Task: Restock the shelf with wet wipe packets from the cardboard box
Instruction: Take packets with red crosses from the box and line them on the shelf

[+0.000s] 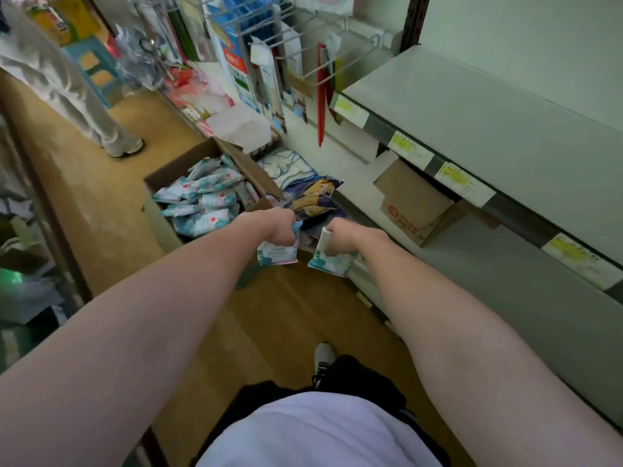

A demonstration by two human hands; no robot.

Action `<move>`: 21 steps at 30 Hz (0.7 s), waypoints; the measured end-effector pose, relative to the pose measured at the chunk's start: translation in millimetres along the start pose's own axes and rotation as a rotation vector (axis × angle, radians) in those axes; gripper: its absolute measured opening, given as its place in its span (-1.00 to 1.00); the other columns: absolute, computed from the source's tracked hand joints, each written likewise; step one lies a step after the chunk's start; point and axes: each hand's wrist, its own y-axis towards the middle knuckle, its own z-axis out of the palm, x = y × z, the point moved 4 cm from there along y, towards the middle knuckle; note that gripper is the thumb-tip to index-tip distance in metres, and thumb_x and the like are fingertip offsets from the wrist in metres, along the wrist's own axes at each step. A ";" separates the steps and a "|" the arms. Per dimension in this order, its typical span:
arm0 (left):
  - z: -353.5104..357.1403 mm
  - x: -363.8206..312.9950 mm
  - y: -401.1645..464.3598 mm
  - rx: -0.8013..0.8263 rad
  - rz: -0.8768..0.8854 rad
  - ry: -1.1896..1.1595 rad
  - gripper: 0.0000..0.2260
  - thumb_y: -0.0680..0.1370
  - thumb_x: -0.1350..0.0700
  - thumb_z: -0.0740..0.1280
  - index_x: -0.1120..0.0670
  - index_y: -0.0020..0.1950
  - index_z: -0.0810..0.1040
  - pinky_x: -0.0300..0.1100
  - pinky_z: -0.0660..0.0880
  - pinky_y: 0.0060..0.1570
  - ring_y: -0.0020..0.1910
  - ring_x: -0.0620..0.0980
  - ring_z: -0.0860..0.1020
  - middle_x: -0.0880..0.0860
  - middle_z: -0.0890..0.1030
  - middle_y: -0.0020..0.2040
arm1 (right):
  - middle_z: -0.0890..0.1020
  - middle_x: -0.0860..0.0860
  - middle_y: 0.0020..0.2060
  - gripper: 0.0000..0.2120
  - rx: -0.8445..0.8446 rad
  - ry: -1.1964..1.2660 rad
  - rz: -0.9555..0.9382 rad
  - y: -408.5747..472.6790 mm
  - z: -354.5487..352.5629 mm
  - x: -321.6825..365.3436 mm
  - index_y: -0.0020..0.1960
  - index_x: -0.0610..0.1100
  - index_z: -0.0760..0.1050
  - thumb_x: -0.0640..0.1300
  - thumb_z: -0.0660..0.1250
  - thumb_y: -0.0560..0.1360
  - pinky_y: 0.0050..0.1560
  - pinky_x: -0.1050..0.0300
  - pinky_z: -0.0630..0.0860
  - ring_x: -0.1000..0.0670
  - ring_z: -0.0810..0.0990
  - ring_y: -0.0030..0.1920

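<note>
The grey shelf (472,106) runs along the right side. The cardboard box (188,163) stands open on the floor at far left, with many wet wipe packets (209,200) inside. The left hand (279,227) grips one packet (278,254) and the right hand (344,237) grips another packet (328,261); fingers are curled around them. Both packets hang with the long axis down, near the box. A smaller carton (414,203) lies under the shelf.

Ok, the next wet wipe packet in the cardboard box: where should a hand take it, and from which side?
Probably from above, through the open top of the cardboard box. The wet wipe packets lie flat and jumbled, so pinching the exposed short end of a top one should lift it clear. The left hand and right hand each grip a packet by its upper end this way.
</note>
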 end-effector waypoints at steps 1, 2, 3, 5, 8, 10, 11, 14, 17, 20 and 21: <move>-7.0 -0.1 6.5 -0.002 0.016 0.017 -0.81 0.54 -0.03 0.32 0.07 -0.06 0.41 -0.01 0.48 -0.09 -0.10 0.09 0.49 0.04 0.47 -0.10 | 0.57 -0.10 -0.04 -0.75 -0.007 0.011 0.017 3.1 -6.3 -1.5 0.06 -0.11 0.48 -0.05 0.32 0.41 -0.03 0.00 0.54 -0.10 0.57 -0.05; -13.3 -1.9 11.9 -0.004 0.037 0.034 -0.81 0.54 -0.03 0.31 0.07 -0.03 0.42 -0.03 0.46 -0.10 -0.09 0.10 0.48 0.05 0.47 -0.08 | 0.56 -0.09 -0.03 -0.75 -0.010 0.022 0.033 4.6 -11.6 -3.1 0.06 -0.09 0.47 -0.04 0.33 0.41 -0.08 0.04 0.51 -0.09 0.56 -0.06; -18.5 -3.8 17.6 -0.004 0.058 0.045 -0.81 0.54 -0.03 0.31 0.08 -0.02 0.43 -0.04 0.45 -0.12 -0.09 0.10 0.49 0.06 0.49 -0.07 | 0.55 -0.09 -0.03 -0.76 -0.007 0.031 0.050 5.2 -16.1 -4.9 0.05 -0.08 0.47 -0.05 0.34 0.41 -0.11 0.06 0.48 -0.09 0.55 -0.06; -26.3 -8.6 28.0 0.002 0.087 0.062 -0.81 0.54 -0.03 0.31 0.08 -0.02 0.46 -0.05 0.45 -0.14 -0.10 0.09 0.51 0.07 0.52 -0.06 | 0.55 -0.06 -0.01 -0.76 0.001 0.046 0.095 5.8 -22.6 -9.3 0.06 -0.05 0.47 -0.06 0.38 0.42 -0.06 0.05 0.50 -0.08 0.55 -0.02; -36.8 -14.6 46.0 0.008 0.138 0.077 -0.81 0.53 -0.06 0.32 0.05 -0.04 0.44 -0.04 0.46 -0.08 -0.11 0.07 0.48 0.04 0.50 -0.06 | 0.57 -0.04 0.07 -0.58 -0.025 0.086 0.163 13.1 -28.5 -18.8 0.24 -0.03 0.48 -0.07 0.42 0.39 0.09 -0.01 0.56 -0.08 0.56 0.05; -43.0 -18.3 58.8 0.006 0.177 0.087 -0.73 0.52 -0.05 0.32 0.06 0.14 0.47 -0.03 0.47 -0.02 -0.06 0.07 0.46 0.04 0.48 0.01 | 0.59 -0.04 0.11 -0.46 -0.060 0.118 0.206 17.7 -32.4 -25.6 0.34 -0.05 0.46 -0.08 0.41 0.36 0.12 -0.05 0.58 -0.09 0.57 0.04; -46.6 -21.0 63.5 0.006 0.195 0.097 -0.66 0.53 -0.05 0.32 0.07 0.24 0.46 -0.03 0.47 0.00 -0.02 0.07 0.47 0.05 0.48 0.04 | 0.59 -0.05 0.14 -0.43 -0.074 0.137 0.221 17.8 -35.0 -27.7 0.37 -0.06 0.45 -0.10 0.41 0.37 0.12 -0.04 0.58 -0.09 0.58 0.05; -58.5 -28.7 73.6 0.038 0.236 0.156 -0.59 0.55 -0.02 0.28 0.08 0.37 0.41 0.00 0.48 0.11 0.06 0.10 0.50 0.09 0.52 0.12 | 0.55 -0.10 0.24 -0.41 -0.103 0.203 0.256 10.0 -44.9 -29.0 0.46 -0.11 0.36 -0.18 0.38 0.45 0.14 -0.01 0.56 -0.09 0.56 0.12; -77.7 -36.6 80.7 0.083 0.301 0.214 -0.65 0.56 0.07 0.25 0.10 0.34 0.41 0.01 0.46 0.11 0.01 0.10 0.45 0.10 0.47 0.05 | 0.48 -0.11 0.35 -0.37 -0.154 0.246 0.319 6.7 -57.0 -30.4 0.51 -0.11 0.30 -0.16 0.37 0.48 0.17 0.04 0.51 -0.11 0.51 0.25; -107.8 -40.5 83.5 0.084 0.356 0.273 -0.62 0.53 0.12 0.28 0.11 0.34 0.39 0.02 0.44 0.11 0.10 0.14 0.45 0.15 0.49 0.22 | 0.40 -0.06 0.44 -0.31 -0.217 0.325 0.388 1.3 -74.9 -26.0 0.55 -0.08 0.24 -0.14 0.39 0.48 0.22 0.06 0.44 -0.09 0.44 0.35; -117.8 -40.8 84.5 0.074 0.377 0.289 -0.60 0.51 0.13 0.28 0.11 0.35 0.38 0.02 0.44 0.12 0.13 0.15 0.45 0.15 0.48 0.26 | 0.40 -0.06 0.45 -0.31 -0.244 0.340 0.410 -0.7 -81.9 -23.8 0.55 -0.08 0.24 -0.13 0.39 0.48 0.22 0.07 0.44 -0.09 0.43 0.36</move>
